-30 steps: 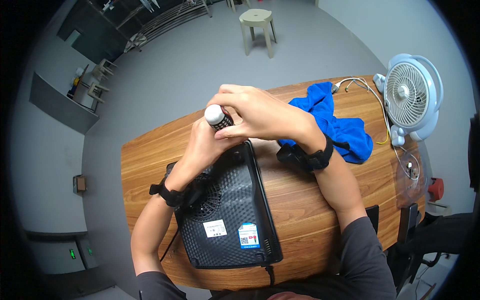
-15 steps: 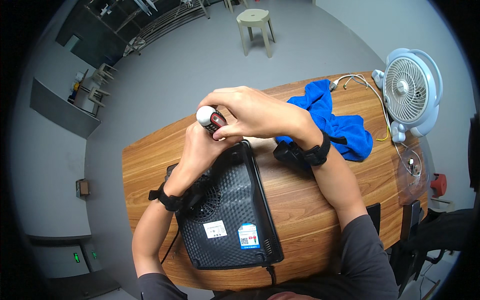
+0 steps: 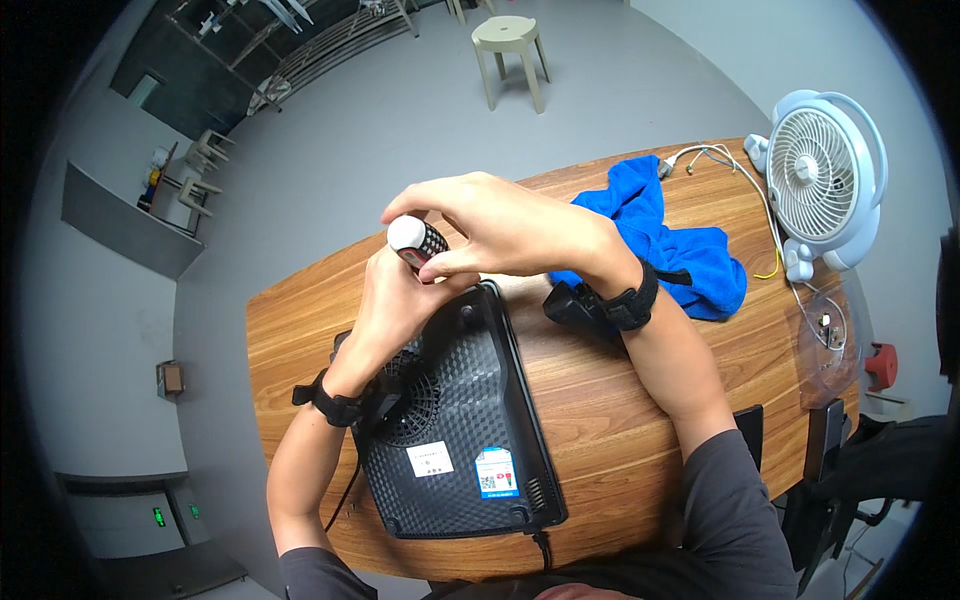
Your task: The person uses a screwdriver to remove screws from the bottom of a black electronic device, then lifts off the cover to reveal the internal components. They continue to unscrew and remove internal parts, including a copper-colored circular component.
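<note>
My left hand (image 3: 392,305) and my right hand (image 3: 490,225) meet above the far end of a black flat appliance (image 3: 460,420) that lies upside down on the wooden table (image 3: 600,400). Between them is a small dark cylinder with a white round end (image 3: 412,238). The left hand wraps it from below. Fingers of the right hand pinch it near the white end. The appliance's underside shows a round vent grille and two stickers.
A blue cloth (image 3: 660,235) lies crumpled at the table's far side, right of my hands. A white desk fan (image 3: 822,180) and thin cables (image 3: 760,215) sit at the right end. A pale stool (image 3: 510,45) stands on the grey floor beyond.
Both hands have lifted slightly and shifted left with the cylinder, and my right fingers have turned around its white end. The black appliance and the cloth have stayed put.
</note>
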A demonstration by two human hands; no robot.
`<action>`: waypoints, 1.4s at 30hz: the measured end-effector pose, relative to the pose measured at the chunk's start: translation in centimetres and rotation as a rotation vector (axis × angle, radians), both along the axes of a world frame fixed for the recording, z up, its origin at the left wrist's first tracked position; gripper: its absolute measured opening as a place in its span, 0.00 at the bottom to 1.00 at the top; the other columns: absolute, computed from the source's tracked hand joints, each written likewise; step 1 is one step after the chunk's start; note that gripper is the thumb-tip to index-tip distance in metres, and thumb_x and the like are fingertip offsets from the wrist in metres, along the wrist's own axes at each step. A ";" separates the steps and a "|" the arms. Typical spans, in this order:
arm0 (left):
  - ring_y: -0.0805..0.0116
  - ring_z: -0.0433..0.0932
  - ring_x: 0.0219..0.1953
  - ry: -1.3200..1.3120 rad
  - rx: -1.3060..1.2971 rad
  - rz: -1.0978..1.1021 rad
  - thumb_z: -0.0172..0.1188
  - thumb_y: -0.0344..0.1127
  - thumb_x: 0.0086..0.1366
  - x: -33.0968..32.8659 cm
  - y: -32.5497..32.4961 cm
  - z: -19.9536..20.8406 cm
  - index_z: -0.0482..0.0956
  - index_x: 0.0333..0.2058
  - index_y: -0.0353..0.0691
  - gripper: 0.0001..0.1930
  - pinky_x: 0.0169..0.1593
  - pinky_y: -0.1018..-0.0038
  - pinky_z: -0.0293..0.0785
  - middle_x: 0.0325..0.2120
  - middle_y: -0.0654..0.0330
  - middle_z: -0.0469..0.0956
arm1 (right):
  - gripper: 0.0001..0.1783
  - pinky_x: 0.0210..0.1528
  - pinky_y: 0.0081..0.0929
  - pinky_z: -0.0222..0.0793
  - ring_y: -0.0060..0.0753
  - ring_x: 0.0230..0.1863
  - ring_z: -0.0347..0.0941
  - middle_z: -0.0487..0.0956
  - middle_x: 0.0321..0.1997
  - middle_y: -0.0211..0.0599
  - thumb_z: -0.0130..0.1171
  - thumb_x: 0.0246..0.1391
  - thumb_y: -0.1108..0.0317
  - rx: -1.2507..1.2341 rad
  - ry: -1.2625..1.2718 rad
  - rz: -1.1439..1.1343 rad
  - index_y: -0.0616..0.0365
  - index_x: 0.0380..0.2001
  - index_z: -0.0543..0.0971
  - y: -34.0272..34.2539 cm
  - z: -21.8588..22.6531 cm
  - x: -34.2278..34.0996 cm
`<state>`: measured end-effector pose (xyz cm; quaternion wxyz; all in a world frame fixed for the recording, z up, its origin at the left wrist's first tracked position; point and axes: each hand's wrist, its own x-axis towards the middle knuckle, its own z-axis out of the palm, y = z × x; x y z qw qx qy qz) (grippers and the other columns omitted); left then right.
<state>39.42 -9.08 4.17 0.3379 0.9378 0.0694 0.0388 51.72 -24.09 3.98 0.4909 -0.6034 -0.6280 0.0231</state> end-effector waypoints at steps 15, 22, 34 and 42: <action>0.72 0.82 0.36 -0.173 -0.202 -0.150 0.75 0.30 0.57 -0.3 0.3 -1.4 0.80 0.39 0.35 0.14 0.40 0.71 0.79 0.30 0.61 0.82 | 0.25 0.43 0.38 0.75 0.49 0.38 0.78 0.81 0.36 0.45 0.70 0.54 0.61 -0.057 0.106 0.104 0.62 0.50 0.77 -0.5 0.5 -0.3; 0.70 0.80 0.28 -0.190 -0.063 -0.122 0.73 0.31 0.59 -0.6 0.8 -1.1 0.82 0.36 0.35 0.10 0.33 0.69 0.76 0.27 0.58 0.83 | 0.26 0.42 0.36 0.76 0.45 0.38 0.79 0.81 0.38 0.44 0.70 0.53 0.58 -0.051 -0.026 0.011 0.62 0.51 0.77 -0.3 -0.1 -0.1; 0.71 0.79 0.23 -0.255 0.078 0.034 0.79 0.38 0.52 -0.6 0.0 -2.1 0.82 0.26 0.31 0.17 0.29 0.72 0.74 0.21 0.59 0.82 | 0.26 0.41 0.39 0.78 0.49 0.38 0.82 0.83 0.38 0.49 0.75 0.47 0.64 -0.122 0.114 -0.003 0.62 0.47 0.78 -0.6 1.2 -0.2; 0.72 0.80 0.25 -0.228 0.062 0.006 0.77 0.35 0.56 -0.9 -0.3 -1.5 0.82 0.28 0.31 0.14 0.30 0.73 0.75 0.22 0.59 0.82 | 0.26 0.39 0.38 0.78 0.49 0.35 0.83 0.84 0.34 0.49 0.73 0.49 0.64 -0.129 0.042 0.012 0.61 0.50 0.78 -0.5 0.9 -0.1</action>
